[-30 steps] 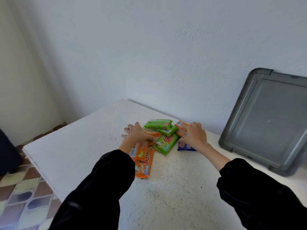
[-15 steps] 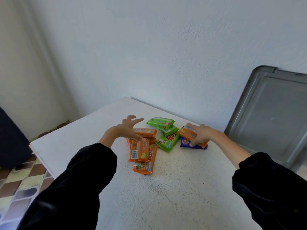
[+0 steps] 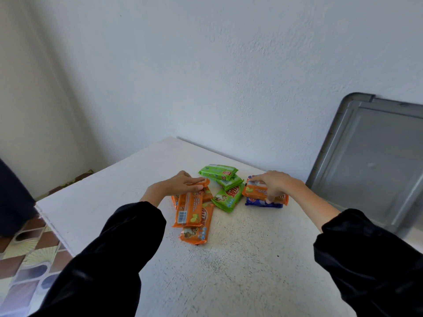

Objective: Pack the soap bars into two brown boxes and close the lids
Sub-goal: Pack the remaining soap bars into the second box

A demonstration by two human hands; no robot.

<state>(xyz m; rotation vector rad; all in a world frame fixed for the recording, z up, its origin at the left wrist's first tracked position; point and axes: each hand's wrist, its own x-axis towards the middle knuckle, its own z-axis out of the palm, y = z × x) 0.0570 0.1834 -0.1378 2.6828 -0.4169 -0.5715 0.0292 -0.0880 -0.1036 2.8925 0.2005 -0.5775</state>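
Brown boxes nowhere in frame. Soap bars near far edge of white table [image 3: 229, 282]: three green [image 3: 227, 197], one blue [image 3: 261, 203] mostly hidden, orange count uncertain through overlap. Left hand [image 3: 180, 186] laid on orange pile [image 3: 191, 209], grip unclear. Right hand [image 3: 273, 185] pinched orange bar [image 3: 258, 191] atop blue. Grey lid [image 3: 375, 156] cut off right.

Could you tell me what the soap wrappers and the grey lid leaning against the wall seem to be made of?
The soap wrappers look like thin glossy plastic film: bright print, crimped ends, slight sheen. The grey lid appears to be moulded hard plastic with a matt finish, judging by its rounded corners and raised rim, though painted metal cannot be excluded.
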